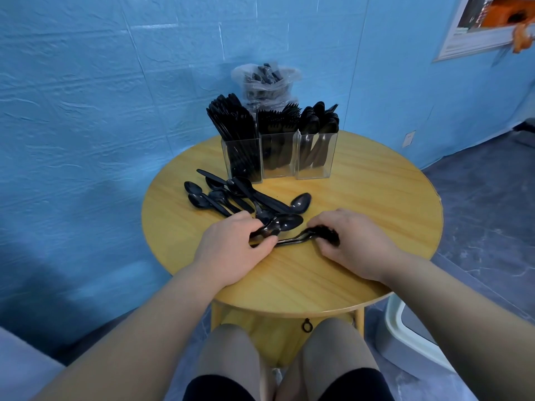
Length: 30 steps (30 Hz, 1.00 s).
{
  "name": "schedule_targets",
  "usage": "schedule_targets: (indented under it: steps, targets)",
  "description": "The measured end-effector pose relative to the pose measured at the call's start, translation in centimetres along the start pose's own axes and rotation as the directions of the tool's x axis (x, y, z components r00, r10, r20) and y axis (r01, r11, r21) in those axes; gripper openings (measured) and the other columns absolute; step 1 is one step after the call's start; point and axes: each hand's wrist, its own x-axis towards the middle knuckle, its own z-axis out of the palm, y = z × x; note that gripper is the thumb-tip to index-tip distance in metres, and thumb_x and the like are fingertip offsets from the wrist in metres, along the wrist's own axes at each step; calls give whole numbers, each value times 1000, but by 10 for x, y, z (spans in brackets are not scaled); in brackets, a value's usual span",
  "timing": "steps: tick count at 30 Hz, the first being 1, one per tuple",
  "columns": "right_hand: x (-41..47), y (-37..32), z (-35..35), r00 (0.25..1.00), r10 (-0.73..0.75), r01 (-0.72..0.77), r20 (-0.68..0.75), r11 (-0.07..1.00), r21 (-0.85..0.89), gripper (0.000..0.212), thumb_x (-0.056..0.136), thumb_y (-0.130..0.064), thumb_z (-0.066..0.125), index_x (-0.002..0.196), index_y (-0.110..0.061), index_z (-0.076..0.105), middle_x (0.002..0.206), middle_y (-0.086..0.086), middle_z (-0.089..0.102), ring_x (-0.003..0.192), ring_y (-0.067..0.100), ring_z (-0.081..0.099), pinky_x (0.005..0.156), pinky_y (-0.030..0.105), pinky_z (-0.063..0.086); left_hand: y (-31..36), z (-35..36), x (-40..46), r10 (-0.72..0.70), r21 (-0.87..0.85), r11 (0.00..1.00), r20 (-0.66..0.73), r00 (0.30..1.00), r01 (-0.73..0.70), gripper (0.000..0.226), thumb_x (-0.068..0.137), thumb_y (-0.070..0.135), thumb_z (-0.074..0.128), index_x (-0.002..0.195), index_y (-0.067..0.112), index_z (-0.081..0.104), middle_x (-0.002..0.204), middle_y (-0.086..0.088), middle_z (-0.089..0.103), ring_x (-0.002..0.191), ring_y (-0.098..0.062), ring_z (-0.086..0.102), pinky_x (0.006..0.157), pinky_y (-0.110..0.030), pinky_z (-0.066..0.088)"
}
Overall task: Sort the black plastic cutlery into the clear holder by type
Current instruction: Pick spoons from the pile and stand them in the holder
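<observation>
A clear three-compartment holder [279,157] stands at the back of the round wooden table [376,198]. Its left cell holds knives, the middle forks, the right spoons. Loose black spoons and a knife lie in a pile [231,195] left of centre. My left hand [231,247] pinches the handle ends of a bundle of black forks [292,241]. My right hand [353,244] grips the head end of the same bundle, its fingers curled over the tines. A black spoon [285,222] lies just above the bundle, touching my left fingers.
A clear plastic bag [265,82] with more black cutlery sits behind the holder against the blue wall. One lone spoon [301,202] lies mid-table. A white chair [411,325] stands at the lower right. My knees are under the table's front edge.
</observation>
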Motion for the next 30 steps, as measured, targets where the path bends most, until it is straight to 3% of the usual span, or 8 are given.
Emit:
schedule_targets:
  steps: [6, 11, 14, 17, 19, 23, 26, 30]
  targets:
    - [1, 8, 4, 998, 3, -1, -56, 999, 42, 34, 89, -6, 53, 118, -20, 64, 114, -5, 58, 97, 12, 56, 85, 24, 45, -3, 1, 1, -38, -108, 994, -45, 998, 33, 26, 90, 39, 56, 75, 20, 64, 75, 7, 54, 64, -8, 51, 55, -26, 42]
    - [7, 13, 10, 978, 62, -45, -197, 995, 90, 23, 88, -11, 63, 109, -19, 68, 96, -9, 58, 84, 7, 54, 75, 21, 45, -3, 0, 1, -33, -163, 986, -24, 999, 28, 23, 91, 38, 55, 80, 22, 68, 76, 6, 57, 68, -9, 54, 62, -33, 47]
    - [14, 12, 12, 957, 150, -121, -247, 984, 131, 27, 86, -18, 66, 113, -20, 61, 104, -8, 53, 87, 10, 55, 78, 26, 47, -4, -1, 2, -16, -161, 987, 6, 1000, 16, 21, 93, 36, 54, 83, 23, 67, 77, 7, 57, 70, -8, 53, 62, -33, 47]
    - [18, 13, 13, 962, 177, -165, -209, 984, 74, 37, 93, -21, 57, 130, -21, 54, 122, -3, 53, 102, 17, 55, 81, 23, 41, -4, -1, 1, 1, -170, 985, 28, 1000, 4, 17, 94, 34, 54, 84, 26, 65, 78, 9, 56, 72, -6, 53, 63, -29, 45]
    - [19, 13, 16, 978, 148, -155, -150, 987, -41, 36, 98, -21, 46, 134, -21, 52, 121, -1, 57, 107, 20, 50, 84, 25, 37, -3, -2, 1, 2, -167, 986, 34, 999, 4, 18, 93, 35, 55, 79, 26, 62, 78, 8, 55, 70, -7, 53, 62, -30, 45]
    - [18, 14, 16, 982, 107, -117, -155, 992, -56, 29, 98, -21, 46, 122, -23, 61, 110, -3, 61, 101, 18, 48, 78, 26, 39, -2, -4, 1, -45, -255, 966, -3, 999, 43, 26, 98, 32, 43, 75, 29, 54, 77, 7, 53, 72, -9, 52, 64, -31, 44]
    - [15, 13, 17, 983, 24, -33, -180, 998, -51, 21, 94, -20, 54, 110, -22, 67, 98, -5, 62, 93, 19, 50, 74, 28, 41, -4, -1, 3, -87, -232, 970, -58, 995, 71, 28, 102, 25, 34, 90, 29, 59, 80, 12, 49, 78, -10, 53, 61, -19, 35]
    - [12, 6, 17, 981, -67, 56, -184, 996, -63, 16, 91, -21, 60, 104, -22, 70, 90, -4, 64, 84, 19, 55, 67, 35, 49, -6, 1, 2, -53, -180, 983, -80, 995, 38, 33, 100, 29, 41, 126, 23, 61, 89, 12, 54, 83, -8, 53, 69, -23, 40]
